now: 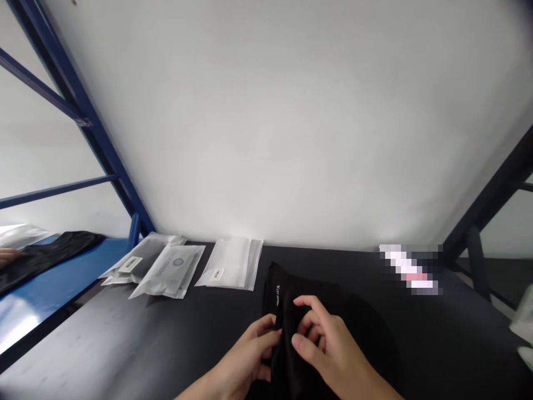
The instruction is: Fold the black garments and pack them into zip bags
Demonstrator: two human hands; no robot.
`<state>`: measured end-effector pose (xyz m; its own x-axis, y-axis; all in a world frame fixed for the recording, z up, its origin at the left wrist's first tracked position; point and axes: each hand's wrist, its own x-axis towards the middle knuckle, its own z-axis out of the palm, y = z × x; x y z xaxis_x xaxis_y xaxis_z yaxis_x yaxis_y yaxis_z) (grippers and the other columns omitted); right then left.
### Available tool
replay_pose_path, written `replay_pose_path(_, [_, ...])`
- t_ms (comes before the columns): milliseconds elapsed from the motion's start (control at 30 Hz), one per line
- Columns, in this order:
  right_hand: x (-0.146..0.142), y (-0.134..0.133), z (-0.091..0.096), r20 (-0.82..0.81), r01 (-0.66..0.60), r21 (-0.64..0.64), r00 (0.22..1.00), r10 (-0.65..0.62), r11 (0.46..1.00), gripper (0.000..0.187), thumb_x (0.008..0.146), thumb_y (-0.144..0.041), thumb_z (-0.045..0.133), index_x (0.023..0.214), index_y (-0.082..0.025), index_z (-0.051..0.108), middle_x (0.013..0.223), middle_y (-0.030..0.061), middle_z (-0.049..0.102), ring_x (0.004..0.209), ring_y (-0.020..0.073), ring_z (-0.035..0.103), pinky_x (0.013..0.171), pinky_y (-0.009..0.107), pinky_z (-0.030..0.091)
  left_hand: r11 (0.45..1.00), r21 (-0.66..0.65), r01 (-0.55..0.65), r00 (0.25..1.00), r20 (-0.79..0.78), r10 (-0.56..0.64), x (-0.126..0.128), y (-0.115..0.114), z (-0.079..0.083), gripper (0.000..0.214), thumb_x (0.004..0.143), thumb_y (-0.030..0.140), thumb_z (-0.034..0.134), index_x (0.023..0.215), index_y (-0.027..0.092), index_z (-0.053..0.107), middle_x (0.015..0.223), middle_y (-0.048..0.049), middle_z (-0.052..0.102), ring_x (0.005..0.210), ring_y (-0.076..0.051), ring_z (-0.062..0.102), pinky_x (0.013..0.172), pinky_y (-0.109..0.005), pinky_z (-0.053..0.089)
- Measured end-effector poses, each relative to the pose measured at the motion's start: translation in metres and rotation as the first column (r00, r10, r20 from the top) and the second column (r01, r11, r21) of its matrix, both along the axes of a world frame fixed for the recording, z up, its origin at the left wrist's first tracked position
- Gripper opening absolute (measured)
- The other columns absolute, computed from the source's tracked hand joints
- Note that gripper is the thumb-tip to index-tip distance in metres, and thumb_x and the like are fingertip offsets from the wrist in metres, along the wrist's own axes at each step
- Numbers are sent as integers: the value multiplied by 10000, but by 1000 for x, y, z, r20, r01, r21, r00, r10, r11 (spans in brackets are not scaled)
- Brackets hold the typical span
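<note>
"Black tabletop [208, 333], pale wall [291, 139]: what's at center?"

"Black folded cloth [287, 366], white-lettered, partly raised in the foreground. Likely light, soft and limp; best held by its folded edge."

"Grip?"

"Left hand [254, 350] pinches that edge; right hand [328, 339] has thumb and forefinger apart at the fold, contact unclear."

"Obstructions?"

"Both hands hide part of the cloth. Frosted packets [170, 272] lie apart, beyond and left; a pixelated patch [408, 269] sits right."
</note>
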<state>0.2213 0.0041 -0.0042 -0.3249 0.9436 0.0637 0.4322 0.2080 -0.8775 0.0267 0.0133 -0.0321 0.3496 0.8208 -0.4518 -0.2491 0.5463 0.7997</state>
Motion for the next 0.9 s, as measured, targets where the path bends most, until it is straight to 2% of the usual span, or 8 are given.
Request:
replay_pose_path(133, [-14,3,2,99,83,-72,992,-76,994,616,778,-468,658,1304,-234,438,880,7,670,781,223,662,755,361,505,997,62,36,999,12,-37,3,-1,-3,556,661,522,927,1066,227,685,1003,-27,717,792,-165,678,540,-188,468])
replay_pose_path(300, [1,8,-11,-149,168,-203,968,-200,965,537,696,-378,578,1204,-272,436,901,-8,684,793,219,707,716,336,532,995,99,-5,1000,26,2,-8,6,-6,546,668,569,924,1006,223,671,902,4,679,765,-149,664,593,-194,488])
replay_pose_path(367, [14,10,-19,-217,213,-250,938,-269,945,525,708,-398,587,1203,-285,456,950,-11,696,784,196,711,673,302,537,990,132,-42,998,-40,48,-17,14,-12,532,675,604,904,947,225,650,815,38,628,704,-123,627,565,-178,445])
replay_pose_path(467, [32,10,-33,-168,241,-298,939,-299,924,540,722,-456,606,1217,-281,481,895,-21,679,640,163,657,484,251,464,982,168,-82,975,-190,114,-32,27,-30,581,625,655,891,917,231,620,717,72,549,632,-109,560,508,-168,376])
replay_pose_path(533, [41,10,-38,-78,299,-240,942,-325,924,554,720,-519,619,1201,-271,499,803,-39,637,556,156,604,421,251,426,984,161,-76,962,-249,115,-38,33,-43,626,582,670,888,940,235,614,696,74,548,622,-121,554,501,-179,383])
replay_pose_path(667, [44,7,-31,67,413,45,907,-415,910,449,799,-638,568,1039,-261,604,703,-30,611,583,169,608,575,306,512,986,164,-26,962,-265,69,-41,35,-54,583,606,613,888,953,226,623,739,40,642,625,-133,610,496,-177,372])
replay_pose_path(800, [30,4,-22,194,246,-58,953,-231,968,497,833,-691,561,963,-235,709,671,4,658,593,191,626,605,316,500,979,196,48,961,-275,8,-38,31,-44,493,633,484,914,949,202,661,757,2,730,580,-132,642,456,-168,323])
replay_pose_path(900, [19,4,-30,257,234,-32,941,-219,972,435,766,-607,709,1002,-243,747,757,13,716,714,218,681,681,313,518,966,248,76,980,-197,-26,-35,27,-35,486,681,423,912,1051,192,699,869,-41,792,723,-203,744,631,-247,532])
